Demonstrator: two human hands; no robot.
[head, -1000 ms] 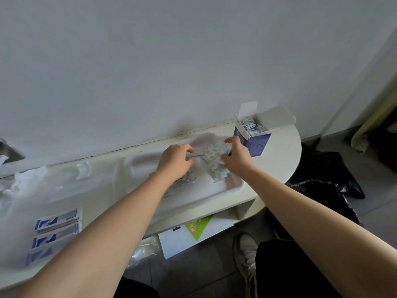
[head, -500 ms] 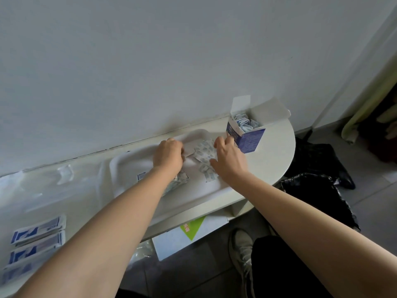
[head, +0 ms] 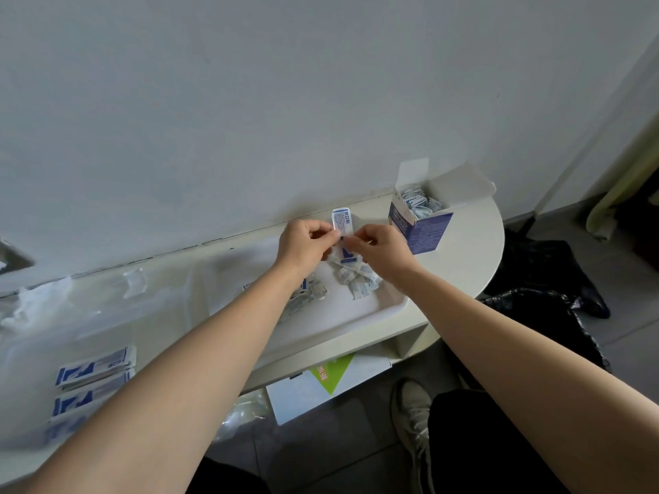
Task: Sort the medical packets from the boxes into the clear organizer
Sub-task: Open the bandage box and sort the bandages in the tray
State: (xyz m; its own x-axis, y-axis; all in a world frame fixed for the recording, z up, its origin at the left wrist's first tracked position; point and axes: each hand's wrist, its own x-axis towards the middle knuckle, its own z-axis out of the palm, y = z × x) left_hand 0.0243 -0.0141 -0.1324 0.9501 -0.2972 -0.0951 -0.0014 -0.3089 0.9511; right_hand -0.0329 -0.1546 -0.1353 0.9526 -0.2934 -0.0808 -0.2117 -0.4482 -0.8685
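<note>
Beside the box [head: 420, 222], our left grip [head: 303, 244] and right grip [head: 381, 249] together pinched one packet [head: 341, 221], mid-sort we judged, needing next its organizer [head: 171, 294] compartment.

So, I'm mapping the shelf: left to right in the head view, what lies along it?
Long blue-and-white packets → left hand → small packet pinched between both hands → right hand → open blue box.
</note>
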